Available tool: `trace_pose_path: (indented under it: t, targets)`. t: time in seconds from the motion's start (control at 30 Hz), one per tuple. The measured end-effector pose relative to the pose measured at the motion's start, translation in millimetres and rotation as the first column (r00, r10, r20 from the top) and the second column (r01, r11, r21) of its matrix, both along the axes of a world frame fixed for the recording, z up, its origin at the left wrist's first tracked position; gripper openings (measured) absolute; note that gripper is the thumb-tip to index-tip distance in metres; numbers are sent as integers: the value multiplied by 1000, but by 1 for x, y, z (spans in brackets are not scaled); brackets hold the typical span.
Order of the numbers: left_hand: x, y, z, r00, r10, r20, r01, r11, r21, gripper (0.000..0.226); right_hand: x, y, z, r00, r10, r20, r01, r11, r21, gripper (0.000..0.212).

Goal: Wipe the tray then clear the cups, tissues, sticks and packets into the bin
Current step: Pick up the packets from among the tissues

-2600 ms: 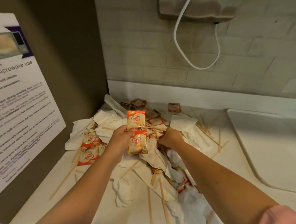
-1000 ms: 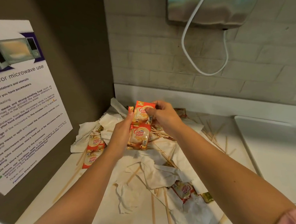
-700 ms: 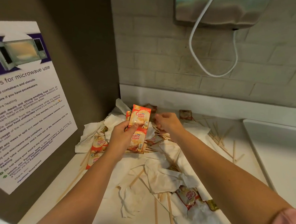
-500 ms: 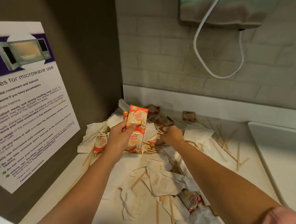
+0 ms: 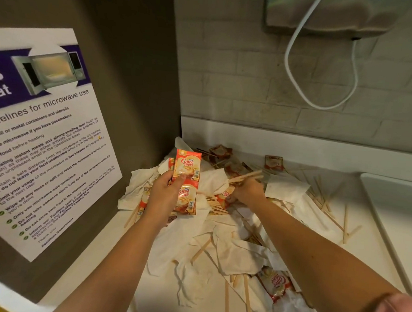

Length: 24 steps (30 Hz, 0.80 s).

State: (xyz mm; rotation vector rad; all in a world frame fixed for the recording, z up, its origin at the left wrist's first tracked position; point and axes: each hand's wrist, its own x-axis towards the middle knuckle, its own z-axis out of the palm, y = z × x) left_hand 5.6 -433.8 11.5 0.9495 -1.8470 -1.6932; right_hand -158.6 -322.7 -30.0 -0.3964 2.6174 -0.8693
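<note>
Sprawling over the pale desk (image 5: 372, 257), a heap of crumpled tissues (image 5: 230, 249) fills the corner. The white tray (image 5: 395, 203) lies at the right, apart from the heap; whether it has been wiped I cannot tell. The left hand (image 5: 166, 194) is raised above the heap, thumb and fingers pinching a stack of creamer packets (image 5: 187, 165) upright, probably so that the gathered ones stay together for one trip to the bin. The right hand (image 5: 248, 192) reaches into the far side of the pile, fingers curled round a few wooden sticks (image 5: 247, 176). Loose sticks (image 5: 345, 222) and a stray packet (image 5: 276, 283) lie among the tissues, so clearing looks far from done. No bin or cups show.
</note>
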Motion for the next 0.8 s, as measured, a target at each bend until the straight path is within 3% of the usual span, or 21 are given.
trace_pose_path:
  t: [0.13,0.27,0.5,0.63,0.73,0.8]
  targets:
    - [1,-2,-1,1000,8,10,-8,1000,8,36,-1,3,27,998,39,-54,-46,991,-127,24]
    - [2,-2,-2,1000,-2,16,2,1000,-29,31,0,5,52,989,-73,-127,39,967,-251,21]
    - [1,-2,-4,999,2,38,1,997,-81,21,20,0,82,924,-202,-326,9,861,-508,24]
    - [2,-1,-4,1000,-7,10,7,999,-41,29,39,-12,84,999,-40,-15,19,727,-686,14]
    - [1,1,-4,999,-8,-32,9,1000,29,34,56,-21,75,961,97,258,111,719,-686,13]
    - [0,4,-4,998,5,-57,-3,999,43,34,66,-25,67,933,124,337,140,739,-659,10]
